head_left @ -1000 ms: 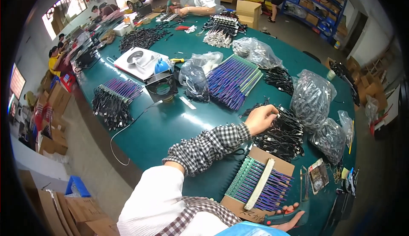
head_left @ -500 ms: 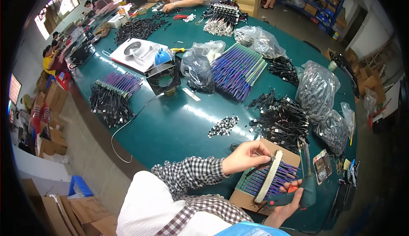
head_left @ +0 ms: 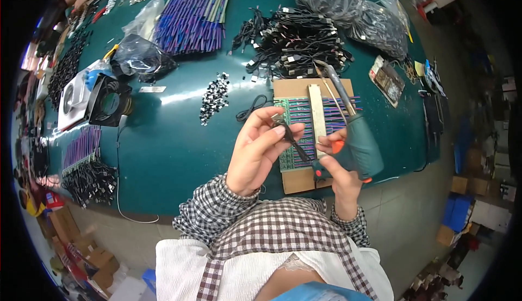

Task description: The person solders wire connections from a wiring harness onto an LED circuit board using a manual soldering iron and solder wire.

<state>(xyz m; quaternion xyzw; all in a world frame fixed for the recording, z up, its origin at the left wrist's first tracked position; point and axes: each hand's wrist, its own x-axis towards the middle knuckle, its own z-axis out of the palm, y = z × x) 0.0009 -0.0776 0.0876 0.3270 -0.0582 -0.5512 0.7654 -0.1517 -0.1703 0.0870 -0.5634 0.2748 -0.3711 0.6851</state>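
Observation:
My left hand (head_left: 251,151) pinches a short black cable (head_left: 293,142) near its small connector end, above the left side of the work. In my right hand (head_left: 343,178) is a dark green soldering gun (head_left: 365,146) with an orange trigger, its long metal tip pointing away from me. Beneath both hands, a cardboard sheet (head_left: 299,181) bears green circuit board strips (head_left: 291,161) with purple wires (head_left: 300,117) running to the right. A pale flat bar (head_left: 316,108) lies across those wires, and my right fingers are close to its near end.
Beyond the cardboard is a heap of black cables (head_left: 304,40). Small black-and-white connectors (head_left: 214,98) lie in a pile to the left. A fan (head_left: 109,101), purple-wired boards (head_left: 190,18), and a bag of cables (head_left: 378,29) sit farther out on the green table (head_left: 163,159).
The view has swung to the right and down. My left hand has drawn away from the pale bar with the black cable and turned its palm more upward. My right hand keeps the soldering gun.

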